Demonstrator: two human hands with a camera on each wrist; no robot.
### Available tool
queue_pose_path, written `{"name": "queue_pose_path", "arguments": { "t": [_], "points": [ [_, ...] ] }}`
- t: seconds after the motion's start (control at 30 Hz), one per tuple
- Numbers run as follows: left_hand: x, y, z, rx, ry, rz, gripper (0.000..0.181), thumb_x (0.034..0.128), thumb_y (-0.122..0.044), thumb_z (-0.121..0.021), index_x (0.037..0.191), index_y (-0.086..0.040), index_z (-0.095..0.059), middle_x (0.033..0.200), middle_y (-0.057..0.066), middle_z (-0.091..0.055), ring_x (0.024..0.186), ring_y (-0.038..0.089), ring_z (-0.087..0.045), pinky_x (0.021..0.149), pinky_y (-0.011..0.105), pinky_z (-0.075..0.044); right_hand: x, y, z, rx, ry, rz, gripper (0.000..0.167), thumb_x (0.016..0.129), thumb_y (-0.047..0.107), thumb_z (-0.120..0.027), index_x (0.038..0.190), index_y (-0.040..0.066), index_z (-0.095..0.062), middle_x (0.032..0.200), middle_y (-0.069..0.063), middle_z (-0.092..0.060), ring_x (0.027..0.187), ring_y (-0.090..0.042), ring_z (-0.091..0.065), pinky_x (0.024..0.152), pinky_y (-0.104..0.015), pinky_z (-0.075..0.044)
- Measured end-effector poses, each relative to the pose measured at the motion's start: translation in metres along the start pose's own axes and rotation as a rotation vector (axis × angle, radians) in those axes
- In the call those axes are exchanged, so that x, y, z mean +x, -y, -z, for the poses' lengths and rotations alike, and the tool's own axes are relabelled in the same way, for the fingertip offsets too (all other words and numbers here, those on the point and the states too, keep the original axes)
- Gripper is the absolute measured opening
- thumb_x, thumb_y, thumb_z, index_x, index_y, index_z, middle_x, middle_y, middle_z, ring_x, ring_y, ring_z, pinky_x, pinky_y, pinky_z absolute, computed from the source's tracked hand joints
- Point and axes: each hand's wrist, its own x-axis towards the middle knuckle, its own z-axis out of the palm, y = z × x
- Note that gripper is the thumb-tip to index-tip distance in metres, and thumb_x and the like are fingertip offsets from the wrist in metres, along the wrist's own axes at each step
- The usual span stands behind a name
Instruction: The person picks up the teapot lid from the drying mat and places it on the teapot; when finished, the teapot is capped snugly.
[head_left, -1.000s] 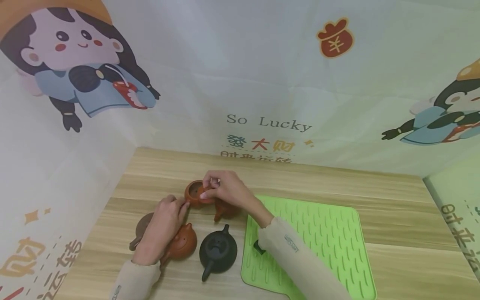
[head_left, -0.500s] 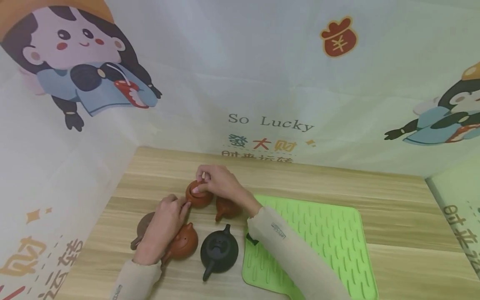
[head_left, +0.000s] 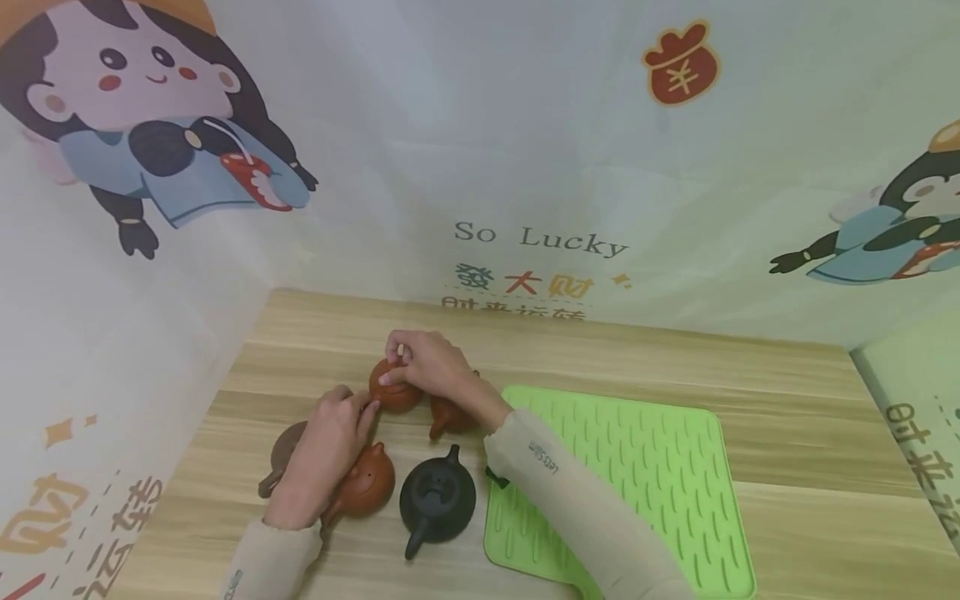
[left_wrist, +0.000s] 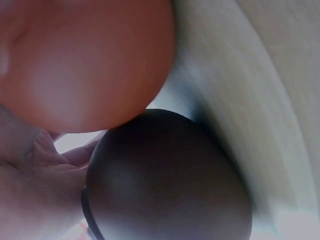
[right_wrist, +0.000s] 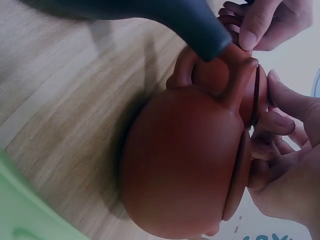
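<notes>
At the back left of the table stands a reddish clay teapot point(head_left: 393, 402), its lid point(right_wrist: 262, 90) lying over the mouth. My right hand point(head_left: 435, 362) is above it, thumb and curled fingers on the lid; the knob is hidden by the fingers. From the left, my left hand point(head_left: 333, 437) pinches the teapot's handle between thumb and fingers. Just beneath my right wrist sits a second reddish teapot point(head_left: 448, 415), large in the right wrist view. An orange-brown teapot point(head_left: 369, 483) and a dark brown teapot point(head_left: 287, 446) flank my left forearm, partly covered by it.
A black teapot point(head_left: 437, 500) stands in front, between the orange-brown one and a bright green ridged mat point(head_left: 645, 467). My right sleeve crosses over the mat. Printed cloth walls point(head_left: 360, 208) rise behind and beside the wooden table point(head_left: 847, 533).
My right hand has moved left and brought the lid from beside the teapot's mouth down onto it. The left hand stays at the handle.
</notes>
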Motion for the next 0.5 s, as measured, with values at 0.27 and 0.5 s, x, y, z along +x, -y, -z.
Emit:
{"name": "queue_pose_path", "arguments": {
  "t": [0.27,0.5],
  "points": [
    [-0.001,-0.001,0.000,0.001,0.005,0.018,0.015,0.1054,-0.003,-0.071,0.098,0.009,-0.078,0.081,0.015,-0.063,0.071,0.024,-0.061,0.063,0.041,-0.057,-0.004,0.002,-0.009,-0.080,-0.043,-0.062,0.031,0.098,0.036,-0.086,0.098,0.018,-0.061,0.082,0.005,-0.061,0.073,-0.012,-0.054,0.063,-0.028,-0.042],
    [-0.006,0.003,0.009,-0.084,-0.026,0.053,0.020,0.1093,-0.007,-0.067,0.104,0.011,-0.075,0.093,0.022,-0.069,0.087,0.038,-0.068,0.076,0.052,-0.061,-0.018,0.000,0.000,-0.017,-0.042,0.004,0.035,0.103,0.039,-0.080,0.120,0.011,-0.067,0.090,-0.002,-0.072,0.077,-0.010,-0.061,0.068,-0.026,-0.049]
  ]
}}
